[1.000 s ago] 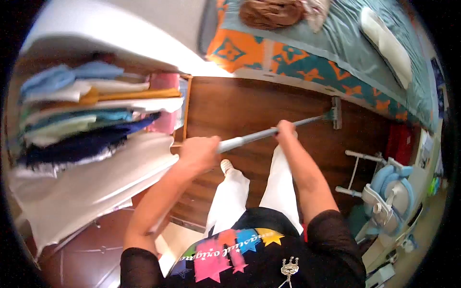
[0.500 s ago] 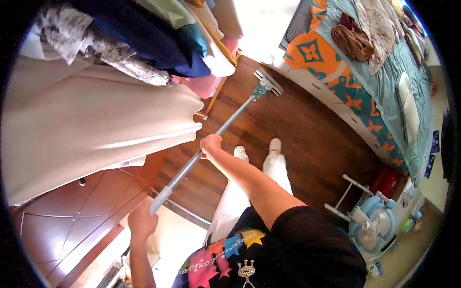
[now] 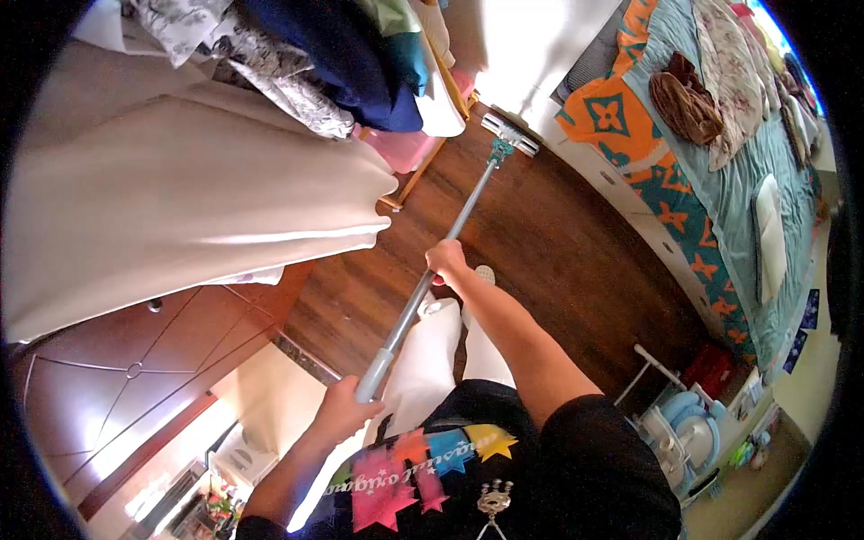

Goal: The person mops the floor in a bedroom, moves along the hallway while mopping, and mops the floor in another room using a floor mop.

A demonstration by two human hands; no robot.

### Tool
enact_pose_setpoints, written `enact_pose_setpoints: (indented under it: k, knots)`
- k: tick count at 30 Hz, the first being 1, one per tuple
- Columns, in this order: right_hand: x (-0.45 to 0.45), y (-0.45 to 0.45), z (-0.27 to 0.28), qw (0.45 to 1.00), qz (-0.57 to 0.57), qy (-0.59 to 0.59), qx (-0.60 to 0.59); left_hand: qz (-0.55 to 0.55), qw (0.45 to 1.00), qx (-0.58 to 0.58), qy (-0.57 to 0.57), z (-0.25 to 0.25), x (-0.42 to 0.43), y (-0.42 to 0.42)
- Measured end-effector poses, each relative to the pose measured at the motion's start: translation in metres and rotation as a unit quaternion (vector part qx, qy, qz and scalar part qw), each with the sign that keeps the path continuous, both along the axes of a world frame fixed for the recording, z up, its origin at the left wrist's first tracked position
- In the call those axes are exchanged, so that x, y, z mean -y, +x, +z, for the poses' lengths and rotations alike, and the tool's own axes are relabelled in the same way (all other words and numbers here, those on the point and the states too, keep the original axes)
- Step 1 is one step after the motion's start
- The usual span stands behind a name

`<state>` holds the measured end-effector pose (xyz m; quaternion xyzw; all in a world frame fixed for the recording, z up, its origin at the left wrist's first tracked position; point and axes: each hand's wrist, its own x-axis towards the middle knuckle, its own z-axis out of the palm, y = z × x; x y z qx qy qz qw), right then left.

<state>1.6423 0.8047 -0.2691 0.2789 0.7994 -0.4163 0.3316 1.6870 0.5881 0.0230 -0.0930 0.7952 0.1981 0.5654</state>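
A grey mop (image 3: 463, 213) slants across the brown wooden floor (image 3: 558, 261). Its flat head (image 3: 510, 135) with a green joint lies at the far end of the floor, between the clothes rack and the bed. My left hand (image 3: 345, 409) is closed round the top end of the pole, close to my body. Further down the pole, my right hand (image 3: 446, 259) is wrapped round its middle, with the arm reaching forward from the right.
Clothes and a long beige cloth (image 3: 198, 198) hang at the left. A bed (image 3: 711, 193) with green and orange bedding runs along the right. A blue and white folding item (image 3: 688, 432) stands lower right; a brown door (image 3: 135, 369) is lower left.
The mop head has swung from the right side of the floor to its far end, lately a little further forward. My left hand moved down and left, then back right. Both hands kept hold.
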Motion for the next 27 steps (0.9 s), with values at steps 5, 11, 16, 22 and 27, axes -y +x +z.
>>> enact_pose_setpoints:
  k: [5,11,16,22,27]
  knots:
    - [0.014,0.017,-0.012,0.953,0.276,0.105,-0.068,-0.062,0.996,-0.049,0.038,-0.024,0.031,0.022]
    - [0.128,0.045,-0.025,0.929,0.332,0.16,-0.012,-0.137,0.99,-0.041,0.018,-0.039,0.145,0.037]
    - [0.329,0.075,-0.023,0.891,0.427,0.152,0.014,-0.105,0.99,-0.005,-0.088,-0.002,0.324,0.055]
    - [0.52,0.088,0.075,0.968,0.13,-0.17,0.127,-0.187,0.963,0.035,-0.19,0.139,0.452,0.035]
    - [0.544,0.076,0.141,0.85,-0.273,-0.405,0.198,-0.275,0.939,-0.125,-0.165,0.219,0.431,0.027]
